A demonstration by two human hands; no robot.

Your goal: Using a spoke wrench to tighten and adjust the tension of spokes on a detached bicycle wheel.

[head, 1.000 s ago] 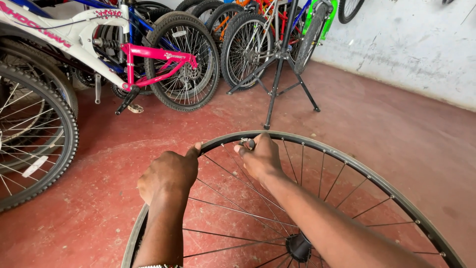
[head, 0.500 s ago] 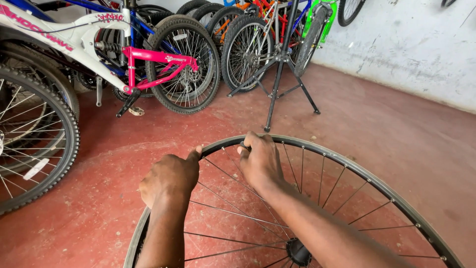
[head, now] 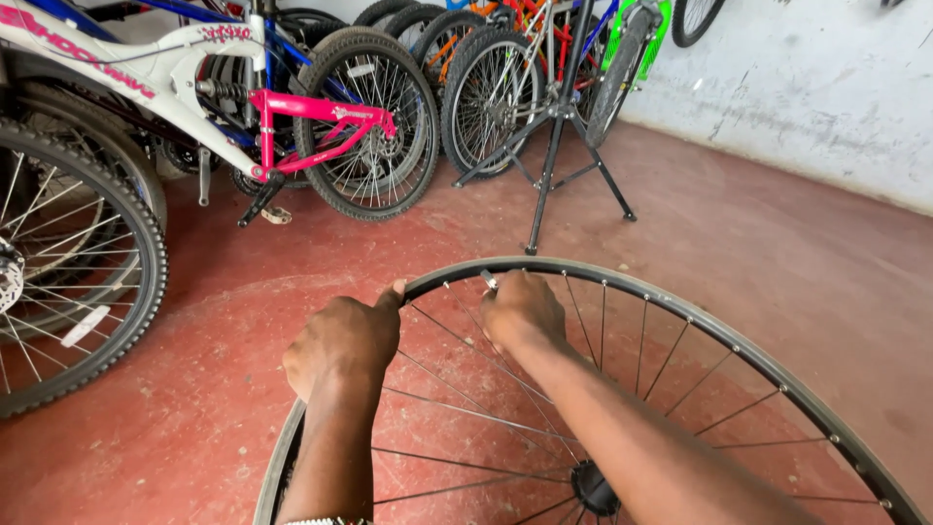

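Observation:
A bare bicycle wheel rim (head: 680, 311) with thin spokes and a dark hub (head: 593, 486) is held upright in front of me. My left hand (head: 342, 342) grips the rim's upper left arc, thumb resting on top. My right hand (head: 523, 309) is closed just inside the top of the rim around a small silvery tool (head: 489, 282), at a spoke end. Both forearms reach up from the bottom of the view, and the right one hides part of the spokes.
Several parked bicycles line the back left, among them a white and pink one (head: 292, 117). A large tyred wheel (head: 68, 262) stands at the left. A black repair stand (head: 559, 136) straddles the red floor behind the rim. A pale wall (head: 807, 87) runs along the right.
My right hand has shifted slightly along the inside of the rim top and closed tighter on the small tool. My left hand keeps its grip. The rim sits a little lower in view.

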